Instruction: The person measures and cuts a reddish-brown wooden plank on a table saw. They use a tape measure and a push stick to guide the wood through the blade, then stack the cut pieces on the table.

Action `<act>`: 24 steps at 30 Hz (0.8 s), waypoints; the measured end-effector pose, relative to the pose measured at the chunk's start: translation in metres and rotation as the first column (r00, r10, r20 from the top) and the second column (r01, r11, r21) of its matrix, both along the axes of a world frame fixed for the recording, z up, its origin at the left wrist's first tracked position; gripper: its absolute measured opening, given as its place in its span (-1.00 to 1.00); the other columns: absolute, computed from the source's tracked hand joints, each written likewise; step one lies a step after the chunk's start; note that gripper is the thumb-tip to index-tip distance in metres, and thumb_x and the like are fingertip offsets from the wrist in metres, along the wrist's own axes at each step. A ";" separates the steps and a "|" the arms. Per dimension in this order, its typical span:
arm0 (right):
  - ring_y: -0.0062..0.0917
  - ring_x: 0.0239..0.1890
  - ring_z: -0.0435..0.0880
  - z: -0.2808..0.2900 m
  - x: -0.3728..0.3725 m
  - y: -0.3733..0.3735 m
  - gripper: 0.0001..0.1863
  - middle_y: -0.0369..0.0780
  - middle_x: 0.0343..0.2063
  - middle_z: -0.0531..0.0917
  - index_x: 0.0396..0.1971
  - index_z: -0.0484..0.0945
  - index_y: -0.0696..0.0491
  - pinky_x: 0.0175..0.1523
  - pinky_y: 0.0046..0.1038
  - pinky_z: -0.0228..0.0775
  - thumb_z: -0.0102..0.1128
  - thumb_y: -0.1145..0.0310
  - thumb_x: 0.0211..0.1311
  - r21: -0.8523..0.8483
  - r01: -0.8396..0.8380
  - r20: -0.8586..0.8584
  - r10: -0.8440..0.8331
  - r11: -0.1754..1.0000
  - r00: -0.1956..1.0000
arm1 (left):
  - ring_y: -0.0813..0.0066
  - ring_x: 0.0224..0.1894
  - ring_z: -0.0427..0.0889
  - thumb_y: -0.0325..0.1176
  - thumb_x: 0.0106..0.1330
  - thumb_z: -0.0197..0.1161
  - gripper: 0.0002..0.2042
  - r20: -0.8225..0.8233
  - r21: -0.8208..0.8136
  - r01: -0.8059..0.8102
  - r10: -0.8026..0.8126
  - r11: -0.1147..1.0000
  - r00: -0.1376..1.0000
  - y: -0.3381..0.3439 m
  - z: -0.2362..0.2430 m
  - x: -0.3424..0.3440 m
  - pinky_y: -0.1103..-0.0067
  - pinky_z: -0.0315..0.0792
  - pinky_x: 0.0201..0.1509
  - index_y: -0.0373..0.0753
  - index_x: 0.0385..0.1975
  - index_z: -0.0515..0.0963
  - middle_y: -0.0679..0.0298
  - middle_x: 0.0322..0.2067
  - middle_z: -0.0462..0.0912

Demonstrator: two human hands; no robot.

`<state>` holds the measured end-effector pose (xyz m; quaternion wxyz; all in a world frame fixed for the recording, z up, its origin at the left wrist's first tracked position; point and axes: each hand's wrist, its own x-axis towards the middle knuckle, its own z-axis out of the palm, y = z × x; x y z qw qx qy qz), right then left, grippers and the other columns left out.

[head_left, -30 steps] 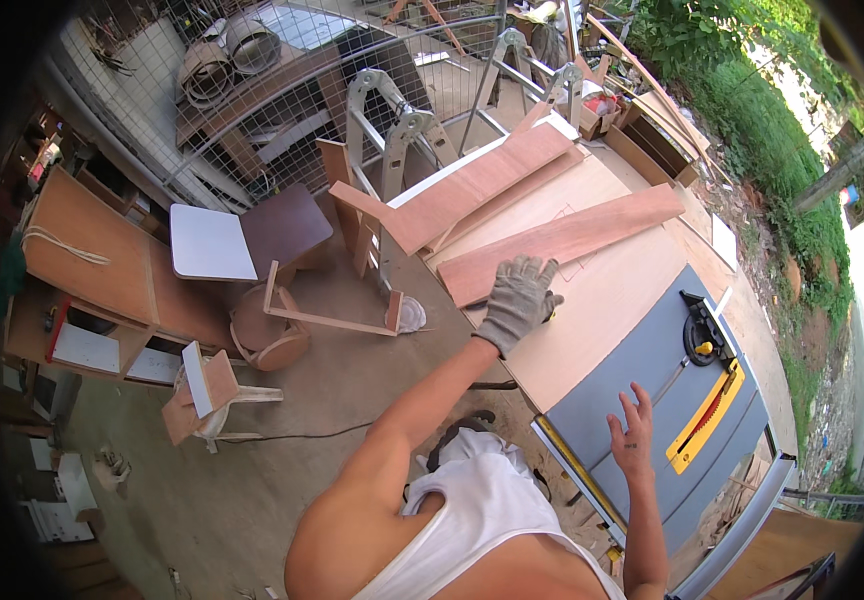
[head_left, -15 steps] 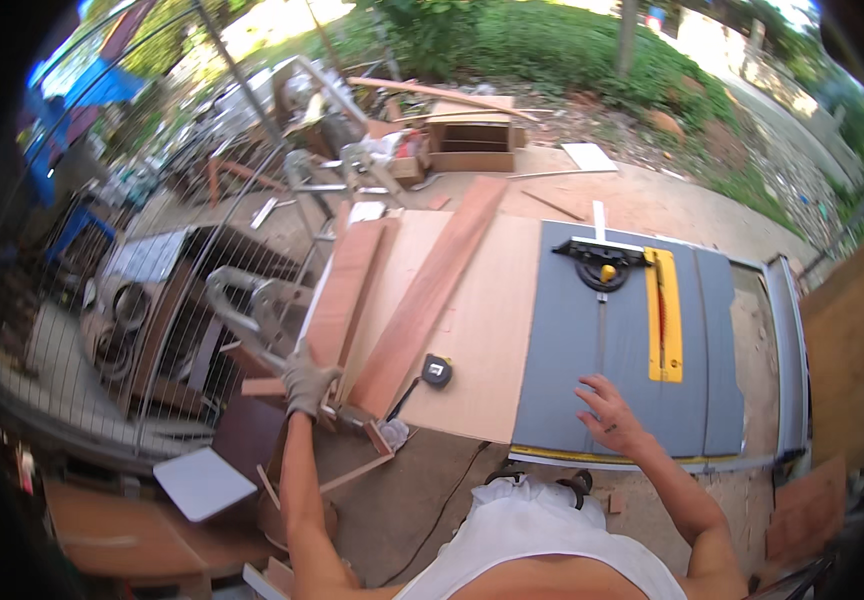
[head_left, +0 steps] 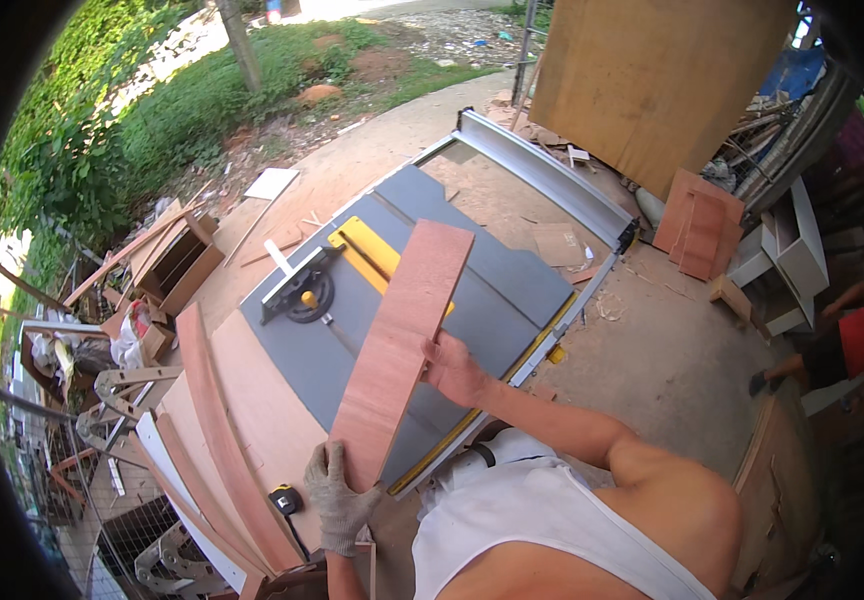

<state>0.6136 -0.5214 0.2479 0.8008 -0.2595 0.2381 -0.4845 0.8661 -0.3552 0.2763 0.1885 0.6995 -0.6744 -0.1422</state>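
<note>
A flat reddish-brown wooden board (head_left: 404, 345) is held at a slant over the grey table saw (head_left: 297, 370). My gloved left hand (head_left: 340, 500) grips its near end, with the thumb on the upper face. Bare, my right hand (head_left: 454, 370) holds the board's right edge near the middle; some of its fingers are hidden beneath. The board covers part of the saw's yellow insert plate (head_left: 360, 250). A black mitre gauge (head_left: 307, 290) lies on the saw's far left part.
Left of the saw, a pale plywood sheet (head_left: 237, 360) bears a long narrow board (head_left: 214, 400) and a black-and-yellow tape measure (head_left: 285, 498). A metal fence rail (head_left: 542, 170) spans the saw's far right. Wood pieces (head_left: 697, 230) lean at right, near another person (head_left: 852, 340).
My left hand has taken a board from the stack at left and brought it over the saw. My right hand, empty before, now grips it too. The view has swung right.
</note>
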 end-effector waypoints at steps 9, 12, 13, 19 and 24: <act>-0.46 -0.25 0.71 -0.063 -0.231 -0.081 -0.63 -0.20 -0.18 0.67 -0.05 0.46 0.13 -0.31 -0.43 0.61 0.14 0.11 0.44 0.148 0.280 -0.599 -0.139 0.948 0.788 | -0.06 0.33 0.24 -0.07 -0.14 0.48 -0.14 0.065 0.111 0.330 -0.338 0.938 0.939 -0.169 -0.046 -0.168 0.13 0.11 0.41 -0.06 0.31 0.38 -0.07 0.27 0.31; -0.51 -0.38 0.71 -0.075 -0.260 -0.106 -0.66 -0.20 -0.32 0.69 -0.17 0.53 0.14 -0.47 -0.51 0.53 0.15 0.12 0.42 0.179 0.256 -0.633 -0.088 0.950 0.769 | -0.03 0.32 0.26 -0.06 -0.11 0.46 -0.17 0.072 0.150 0.305 -0.318 0.941 0.945 -0.192 -0.047 -0.194 0.16 0.11 0.42 -0.03 0.30 0.38 -0.06 0.27 0.31; -0.53 -0.42 0.70 -0.078 -0.271 -0.114 -0.67 -0.20 -0.34 0.70 -0.20 0.55 0.13 -0.50 -0.53 0.51 0.15 0.12 0.41 0.193 0.274 -0.688 -0.070 0.942 0.722 | -0.05 0.34 0.25 -0.06 -0.12 0.47 -0.15 0.052 0.180 0.321 -0.335 0.930 0.941 -0.200 -0.040 -0.204 0.14 0.09 0.43 -0.06 0.31 0.37 -0.08 0.28 0.29; -0.60 -0.69 0.58 -0.073 -0.327 -0.115 -0.49 -0.20 -0.61 0.66 -0.33 0.56 0.11 -0.66 -0.61 0.32 0.17 -0.13 0.34 0.219 0.241 -0.892 0.093 0.946 0.443 | -0.07 0.43 0.15 -0.02 0.12 0.38 -0.33 0.171 0.073 0.450 -0.455 0.890 0.874 -0.214 -0.068 -0.246 0.02 0.00 0.49 -0.13 0.26 0.43 -0.03 0.35 0.25; -0.61 -0.74 0.53 -0.091 -0.338 -0.129 -0.44 -0.23 -0.68 0.60 -0.41 0.53 0.12 -0.69 -0.62 0.28 0.16 -0.18 0.34 0.168 0.336 -0.895 0.000 0.927 0.446 | -0.08 0.46 0.11 0.08 0.26 0.25 -0.38 0.186 0.001 0.354 -0.348 0.935 0.919 -0.211 -0.087 -0.278 -0.04 -0.09 0.51 -0.14 0.25 0.45 -0.01 0.39 0.22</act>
